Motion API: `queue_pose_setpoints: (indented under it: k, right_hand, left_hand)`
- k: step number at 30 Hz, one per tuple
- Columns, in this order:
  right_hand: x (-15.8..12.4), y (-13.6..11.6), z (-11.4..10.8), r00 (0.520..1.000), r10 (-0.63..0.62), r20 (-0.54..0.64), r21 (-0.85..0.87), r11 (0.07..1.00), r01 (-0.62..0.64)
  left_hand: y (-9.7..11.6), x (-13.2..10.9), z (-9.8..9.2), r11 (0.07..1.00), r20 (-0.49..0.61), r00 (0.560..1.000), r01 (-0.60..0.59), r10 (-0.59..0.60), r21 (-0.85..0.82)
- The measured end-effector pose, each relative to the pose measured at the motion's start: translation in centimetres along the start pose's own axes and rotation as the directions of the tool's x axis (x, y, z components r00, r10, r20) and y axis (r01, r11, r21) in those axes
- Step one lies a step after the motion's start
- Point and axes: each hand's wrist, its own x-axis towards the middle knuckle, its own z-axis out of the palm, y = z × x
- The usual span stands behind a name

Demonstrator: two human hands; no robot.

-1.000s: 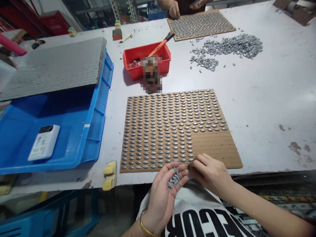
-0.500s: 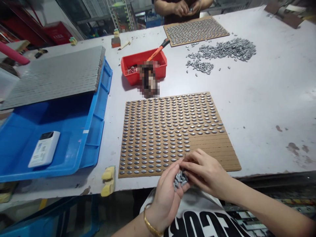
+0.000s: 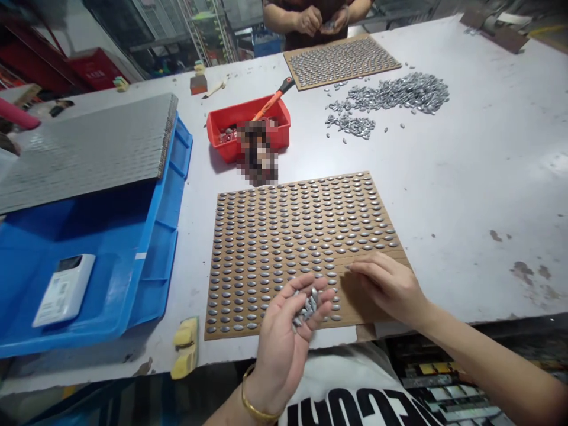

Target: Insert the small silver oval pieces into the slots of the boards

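The person's left hand [image 3: 284, 337], palm up and loosely open, cups small silver spindle-shaped pieces [image 3: 306, 309]; the right hand [image 3: 390, 287] pinches a single silver piece [image 3: 348, 267] at the bare section of a brown, grooved cardboard sheet [image 3: 350, 299].

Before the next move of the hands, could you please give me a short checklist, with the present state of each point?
1. Supply in the left hand: ok, several silvery pieces lie in it.
2. Single piece free of the right hand: cannot tell; it shows right at the fingers.
3. Bare space on the cardboard board: ok, under and around the right hand.
4. Clear view of the nearest rows: not ok, the left hand hides part.
5. Loose pile on the table: ok, beyond the board.
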Motion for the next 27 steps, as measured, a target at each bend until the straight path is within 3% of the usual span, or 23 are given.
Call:
queue_pose_setpoints:
  k: [7, 14, 27]
  right_hand:
    - [0.9, 2.5, 1.6, 0.986, -0.122, 0.114, -0.186, 0.972, 0.141]
    - [1.2, 2.3, 1.3, 0.968, -0.088, 0.236, -0.309, 0.937, 0.161]
    - [1.1, 2.2, 1.2, 0.964, -0.095, 0.249, -0.309, 0.935, 0.172]
  left_hand:
    - [-1.3, 0.2, -0.3, 0.997, -0.002, 0.998, 0.065, -0.065, 0.039]
    - [-1.5, 0.4, -0.7, 0.996, 0.02, 0.996, 0.091, -0.09, -0.02]
    - [-1.6, 0.6, -0.4, 0.992, 0.013, 0.998, 0.07, -0.069, -0.109]
